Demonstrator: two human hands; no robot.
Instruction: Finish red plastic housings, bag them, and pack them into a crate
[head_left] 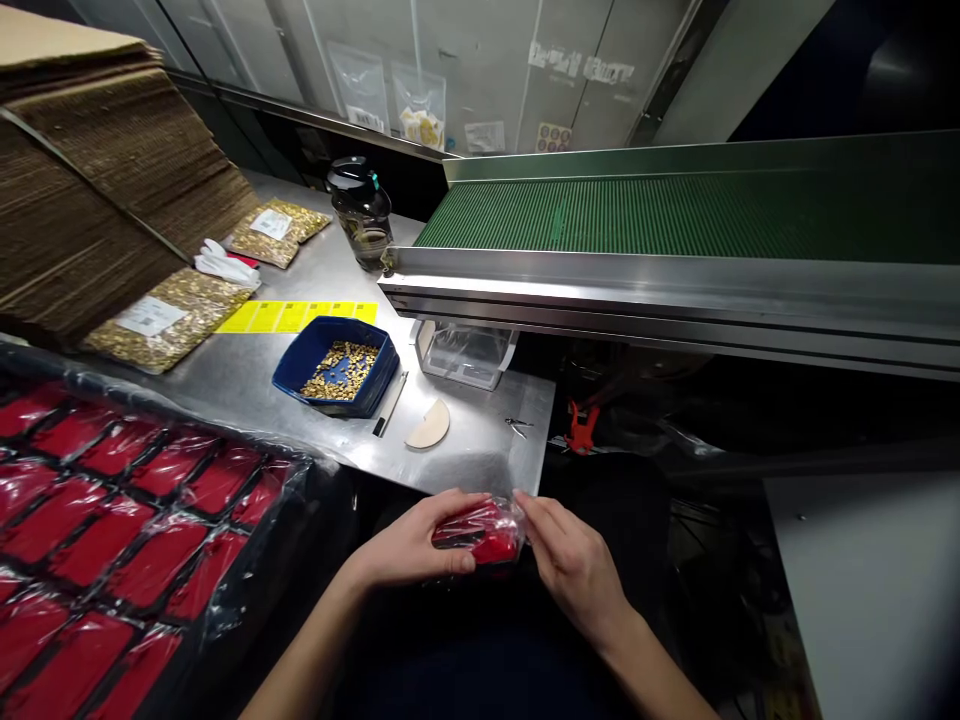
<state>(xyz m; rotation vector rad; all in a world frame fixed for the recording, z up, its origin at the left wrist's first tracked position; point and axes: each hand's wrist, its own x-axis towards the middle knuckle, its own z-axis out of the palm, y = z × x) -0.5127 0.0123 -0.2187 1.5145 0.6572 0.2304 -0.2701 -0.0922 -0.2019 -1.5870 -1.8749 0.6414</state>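
With the conveyor [675, 215] at two o'clock, the counter [480, 425] at nine and a box [262, 540] of red packs [124, 545] at eight, the left hand [412, 540] clasps a single pack [496, 545] at six, seemingly already bagged, while the right hand [574, 560] pinches the clear wrap's [511, 510] end, apparently not yet finished.

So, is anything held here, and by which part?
Yes: a plastic-wrapped red item, left hand gripping its left end, right hand at its right end.

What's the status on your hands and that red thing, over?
Left hand holding red item in clear wrapper. Right hand at wrapper's right end. Metal table just beyond; no obstruction seen.
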